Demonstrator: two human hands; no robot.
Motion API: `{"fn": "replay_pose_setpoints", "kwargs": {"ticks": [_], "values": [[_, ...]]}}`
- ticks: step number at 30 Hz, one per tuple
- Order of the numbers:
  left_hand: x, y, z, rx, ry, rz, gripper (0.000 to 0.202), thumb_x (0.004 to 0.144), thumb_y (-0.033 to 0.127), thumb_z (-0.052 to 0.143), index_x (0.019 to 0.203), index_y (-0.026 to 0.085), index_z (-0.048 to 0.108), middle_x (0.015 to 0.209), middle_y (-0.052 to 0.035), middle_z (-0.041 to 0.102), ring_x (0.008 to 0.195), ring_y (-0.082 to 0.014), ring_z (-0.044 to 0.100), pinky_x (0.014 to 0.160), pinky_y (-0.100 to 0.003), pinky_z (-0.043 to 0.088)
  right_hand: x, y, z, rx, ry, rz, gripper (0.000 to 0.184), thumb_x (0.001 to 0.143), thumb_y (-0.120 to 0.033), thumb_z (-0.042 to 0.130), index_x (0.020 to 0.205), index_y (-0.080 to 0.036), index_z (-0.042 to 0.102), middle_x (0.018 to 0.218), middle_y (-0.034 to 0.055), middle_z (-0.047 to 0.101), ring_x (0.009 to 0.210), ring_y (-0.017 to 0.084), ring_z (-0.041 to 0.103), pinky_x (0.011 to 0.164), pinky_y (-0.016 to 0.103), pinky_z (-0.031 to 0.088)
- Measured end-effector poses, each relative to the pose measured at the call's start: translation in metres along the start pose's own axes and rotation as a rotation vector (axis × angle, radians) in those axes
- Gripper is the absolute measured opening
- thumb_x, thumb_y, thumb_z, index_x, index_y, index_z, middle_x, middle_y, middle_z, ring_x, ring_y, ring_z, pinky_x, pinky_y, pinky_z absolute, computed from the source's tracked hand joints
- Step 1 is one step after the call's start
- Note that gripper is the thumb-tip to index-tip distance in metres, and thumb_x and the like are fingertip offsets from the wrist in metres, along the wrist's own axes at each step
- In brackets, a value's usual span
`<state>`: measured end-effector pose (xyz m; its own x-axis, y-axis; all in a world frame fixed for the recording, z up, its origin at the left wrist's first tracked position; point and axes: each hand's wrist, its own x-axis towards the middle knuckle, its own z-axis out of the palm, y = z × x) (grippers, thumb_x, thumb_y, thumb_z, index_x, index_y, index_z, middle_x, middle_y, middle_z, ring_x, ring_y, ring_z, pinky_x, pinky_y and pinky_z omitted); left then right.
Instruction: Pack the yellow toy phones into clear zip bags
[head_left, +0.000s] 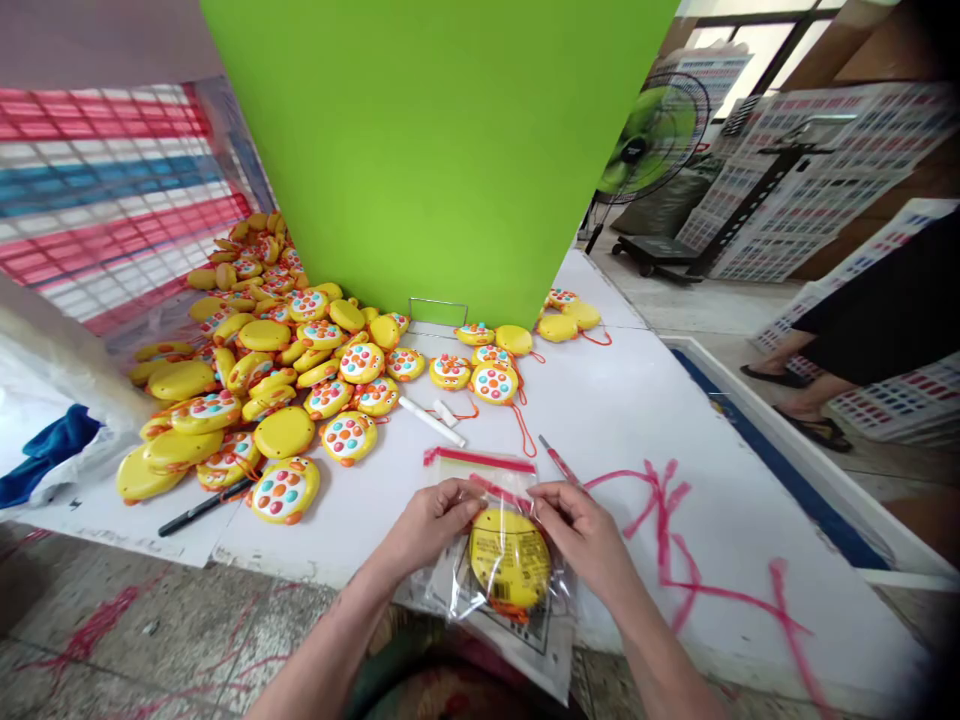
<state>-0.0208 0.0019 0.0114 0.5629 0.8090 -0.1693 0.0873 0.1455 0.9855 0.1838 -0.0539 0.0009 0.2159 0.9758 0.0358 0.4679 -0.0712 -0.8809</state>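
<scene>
- The left hand (pixel 427 520) and the right hand (pixel 577 525) each pinch the red zip top of a clear bag (pixel 457 585) at the near edge of the worktop (pixel 637 420).
- A yellow toy (pixel 510 558) sits inside the bag, back side up, between the two hands.
- The zip looks partly unsealed, though glare on the plastic makes this hard to judge.
- To seal well, I would press thumb and finger along the strip from one end to the other, keeping the toy low in the bag so it does not catch the zip.
- More empty bags (pixel 480 466) lie just beyond the hands, with a red pen (pixel 559 462) beside them.
- A heap of toys (pixel 277 370) covers the far left of the worktop, and a black pen (pixel 204 506) lies at its near edge.
</scene>
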Motion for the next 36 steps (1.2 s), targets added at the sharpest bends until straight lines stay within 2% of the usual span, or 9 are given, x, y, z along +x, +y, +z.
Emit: {"fn": "replay_pose_setpoints", "kwargs": {"ticks": [7,10,13,17,23,26,28,33,36], "values": [[0.001,0.003,-0.001,-0.276,0.037,-0.127,0.048,0.077,0.044,0.062,0.114,0.014,0.06,0.097,-0.008,0.068,0.085,-0.0181,0.063,0.074,-0.029,0.049,-0.007,0.013,-0.021,0.361,0.015,0.159,0.028,0.074,-0.043,0.066,0.087,-0.018,0.064,0.07,0.0051,0.072,0.068,0.022,0.067,0.061,0.031,0.052],[0.0,0.006,-0.001,-0.304,0.049,-0.121,0.024,0.073,0.03,0.06,0.089,0.013,0.067,0.088,-0.0059,0.069,0.077,-0.0154,0.062,0.071,-0.026,0.047,-0.009,0.023,-0.024,0.383,0.003,0.172,0.026,0.072,-0.04,0.069,0.085,-0.018,0.07,0.077,0.0072,0.074,0.075,0.023,0.068,0.068,0.033,0.052],[0.0,0.007,-0.002,-0.255,0.077,-0.098,0.011,0.069,0.021,0.052,0.066,0.014,0.061,0.071,-0.0023,0.066,0.066,-0.0126,0.058,0.064,-0.023,0.044,-0.009,0.028,-0.024,0.354,-0.002,0.152,0.018,0.071,-0.036,0.069,0.076,-0.018,0.072,0.077,0.0067,0.074,0.075,0.023,0.067,0.069,0.033,0.052],[0.0,0.006,-0.003,-0.12,0.106,-0.059,0.013,0.067,0.019,0.044,0.062,0.017,0.055,0.061,-0.0007,0.06,0.059,-0.0128,0.053,0.058,-0.023,0.039,-0.007,0.026,-0.025,0.294,-0.036,0.119,0.017,0.073,-0.034,0.065,0.075,-0.018,0.073,0.076,0.0071,0.073,0.073,0.023,0.066,0.069,0.033,0.052],[-0.003,0.004,0.001,0.012,0.11,0.006,0.015,0.072,0.02,0.042,0.061,0.017,0.051,0.067,-0.0022,0.061,0.07,-0.0157,0.056,0.064,-0.025,0.042,-0.011,0.02,-0.035,0.233,-0.151,0.049,0.019,0.076,-0.034,0.062,0.078,-0.02,0.075,0.082,0.0079,0.073,0.079,0.023,0.066,0.073,0.034,0.054],[-0.008,0.007,0.008,0.211,0.132,-0.008,0.017,0.081,0.03,0.048,0.075,0.016,0.055,0.073,-0.0024,0.062,0.066,-0.0151,0.055,0.06,-0.025,0.042,-0.016,0.016,-0.04,0.258,-0.161,-0.008,0.023,0.079,-0.037,0.06,0.087,-0.023,0.076,0.092,0.0083,0.071,0.089,0.023,0.065,0.078,0.033,0.053],[-0.012,0.009,0.014,0.357,0.132,0.021,0.023,0.081,0.033,0.055,0.097,0.016,0.056,0.087,-0.0044,0.065,0.072,-0.0167,0.058,0.065,-0.027,0.046,-0.019,0.014,-0.042,0.261,-0.093,-0.002,0.022,0.078,-0.038,0.062,0.088,-0.024,0.076,0.096,0.0079,0.07,0.09,0.023,0.064,0.075,0.03,0.054],[-0.018,0.005,0.025,0.789,-0.053,0.315,0.089,0.069,0.043,0.074,0.142,0.025,0.027,0.129,-0.0113,0.053,0.114,-0.0286,0.049,0.098,-0.045,0.039,-0.017,0.029,-0.06,0.213,0.076,0.092,0.023,0.072,-0.039,0.07,0.088,-0.023,0.076,0.09,0.0051,0.069,0.05,0.01,0.052,0.042,0.022,0.043],[-0.017,-0.002,0.025,0.982,-0.122,0.376,0.096,0.069,0.055,0.071,0.145,0.029,0.02,0.139,-0.0109,0.046,0.121,-0.0322,0.045,0.1,-0.051,0.036,-0.008,0.041,-0.084,0.194,0.278,0.087,0.03,0.071,-0.04,0.071,0.097,-0.024,0.073,0.094,0.0056,0.069,0.056,0.013,0.058,0.044,0.024,0.046]]}}
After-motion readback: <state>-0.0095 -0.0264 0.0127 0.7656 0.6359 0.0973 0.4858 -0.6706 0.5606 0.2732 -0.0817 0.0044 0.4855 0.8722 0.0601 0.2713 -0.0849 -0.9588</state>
